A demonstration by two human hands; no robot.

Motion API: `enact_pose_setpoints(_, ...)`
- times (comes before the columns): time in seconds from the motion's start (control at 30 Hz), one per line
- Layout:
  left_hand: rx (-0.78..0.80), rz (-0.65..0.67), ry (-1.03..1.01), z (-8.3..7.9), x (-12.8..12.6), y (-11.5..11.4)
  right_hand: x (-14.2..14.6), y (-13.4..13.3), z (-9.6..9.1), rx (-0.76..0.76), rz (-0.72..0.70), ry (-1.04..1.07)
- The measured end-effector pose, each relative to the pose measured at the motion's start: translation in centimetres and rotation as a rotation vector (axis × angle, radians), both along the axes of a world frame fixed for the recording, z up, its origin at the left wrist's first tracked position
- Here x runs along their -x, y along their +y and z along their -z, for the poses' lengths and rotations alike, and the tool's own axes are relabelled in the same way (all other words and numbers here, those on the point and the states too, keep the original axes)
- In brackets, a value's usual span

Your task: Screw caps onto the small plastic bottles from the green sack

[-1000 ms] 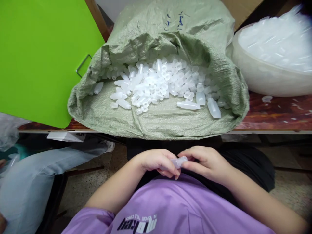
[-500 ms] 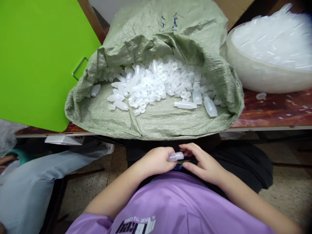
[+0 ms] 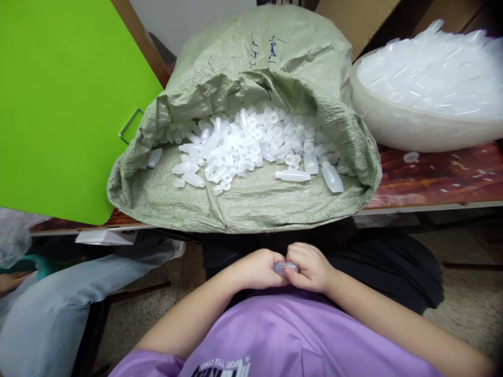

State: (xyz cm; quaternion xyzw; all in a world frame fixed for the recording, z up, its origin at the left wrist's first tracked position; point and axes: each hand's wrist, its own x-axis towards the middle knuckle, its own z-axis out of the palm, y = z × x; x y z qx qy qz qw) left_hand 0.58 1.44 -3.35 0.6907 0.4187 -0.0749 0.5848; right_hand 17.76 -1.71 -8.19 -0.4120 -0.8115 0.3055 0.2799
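Note:
Low in front of my body, my left hand [image 3: 262,269] is closed round a small translucent plastic bottle [image 3: 283,268]. My right hand [image 3: 310,267] meets it from the other side, its thumb and curled fingers gripping the bottle's right end. Most of the bottle is covered by fingers; a middle stretch shows between the hands. Beyond them, a green woven sack [image 3: 259,209] lies on its side with its mouth toward me. Inside is a heap of small translucent bottles and short pieces [image 3: 236,149], several lying loose near the sack's front lip.
A large whitish bowl [image 3: 424,128] heaped with translucent plastic pieces stands on the table [image 3: 428,183] at right. One small ring-like piece [image 3: 411,157] lies beside it. A bright green panel [image 3: 66,104] with a metal handle stands at left. Another person's jeans-clad leg [image 3: 51,314] is at lower left.
My right hand has moved in from open, fingers apart, to close on the bottle's right end. The left hand keeps its hold. The camera view has shifted slightly.

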Motion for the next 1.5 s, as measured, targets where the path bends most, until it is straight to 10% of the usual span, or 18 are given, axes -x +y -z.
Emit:
enact_pose_setpoints(0.3, -0.414, -0.005, 0.236, 2.2, -1.0, 0.8, -0.4, 1.2, 0.8, 0.228, 0.141, -0.080)
enact_pose_setpoints(0.4, -0.499, 0.001, 0.298, 2.8, -1.6, 2.3, -1.8, 1.8, -1.6, 0.256, 0.281, -0.277)
enact_pose_setpoints(0.5, -0.502, 0.030, 0.370, 2.7, -2.0, 3.1, -3.3, 1.9, -5.7, 0.279, 0.111, -0.344)
enact_pose_setpoints(0.57, -0.504, 0.064, 0.337, 1.7, -1.9, 3.1, -4.2, 2.5, -8.5, 0.133, 0.048, -0.236)
enact_pose_setpoints(0.73, -0.473, 0.365, -0.088, -4.5, -1.8, 2.6, -5.5, 7.1, -11.7, -0.254, 0.629, -0.558)
enact_pose_setpoints(0.93, -1.190, 0.072, 0.123, -8.5, -5.0, 6.2, -4.3, 10.4, -10.7, -0.143, 0.731, -0.902)
enact_pose_setpoints(1.27, -1.398, -0.007, 0.346, -5.6, -7.6, 9.9, -5.2, 6.9, -8.0, -0.114, 0.740, -0.053)
enact_pose_setpoints(1.5, -1.242, -0.006, -0.374, -6.2, -2.7, 5.9, -2.5, 5.3, -7.9, 0.413, 0.453, 0.732)
